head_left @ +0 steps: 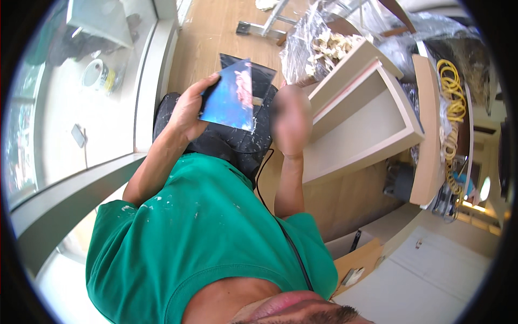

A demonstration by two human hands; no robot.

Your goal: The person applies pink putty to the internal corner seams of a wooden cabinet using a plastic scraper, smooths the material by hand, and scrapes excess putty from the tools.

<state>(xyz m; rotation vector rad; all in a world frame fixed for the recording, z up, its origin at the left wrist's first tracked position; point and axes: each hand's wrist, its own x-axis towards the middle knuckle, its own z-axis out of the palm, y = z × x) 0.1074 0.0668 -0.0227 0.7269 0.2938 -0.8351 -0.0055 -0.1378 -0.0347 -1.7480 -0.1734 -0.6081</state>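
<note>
One head-worn fisheye view looks steeply down, close over the person's own chest and raised hands

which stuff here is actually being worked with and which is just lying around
In hand: shiny blue panel held by the left hand; right hand, blurred, beside its edge.

Lying about: open wooden frame, yellow cord coil, plastic-wrapped bundle, tape roll.

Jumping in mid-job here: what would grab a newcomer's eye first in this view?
First, the shiny blue reflective sheet at centre, gripped at its left edge by the left hand, above the green shirt filling the lower frame. Next, the blurred right hand beside the sheet. To the right lie an open pale wooden frame and yellow coiled cable.
</note>
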